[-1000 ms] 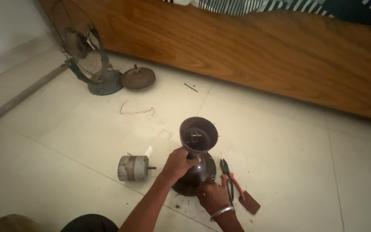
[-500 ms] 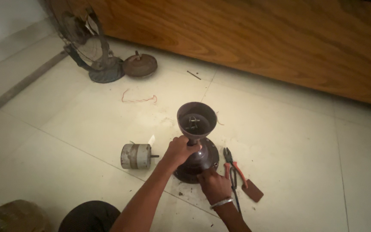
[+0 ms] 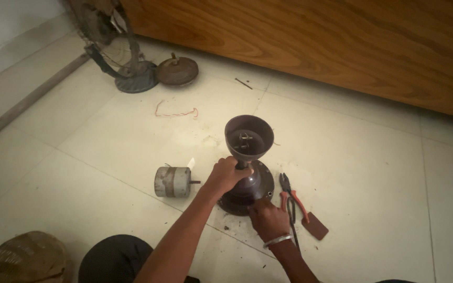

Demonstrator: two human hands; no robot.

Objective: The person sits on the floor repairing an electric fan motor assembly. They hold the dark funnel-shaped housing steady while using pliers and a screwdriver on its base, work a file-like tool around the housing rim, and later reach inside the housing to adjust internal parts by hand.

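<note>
I've got the fan base (image 3: 247, 186) upright on the floor tiles (image 3: 373, 173), cup (image 3: 249, 137) on top facing up. L hand (image 3: 225, 174) clamped round the neck just under the cup. R hand (image 3: 268, 219) pressed on the base's near edge, fingers curled; can't tell if it grips anything. Pliers (image 3: 291, 196) lie just right of the base, motor (image 3: 172, 181) to its left, close by. Old fan stand (image 3: 132, 78) and round cover (image 3: 177, 71) sit well apart, by the wood panel (image 3: 342, 42).
</note>
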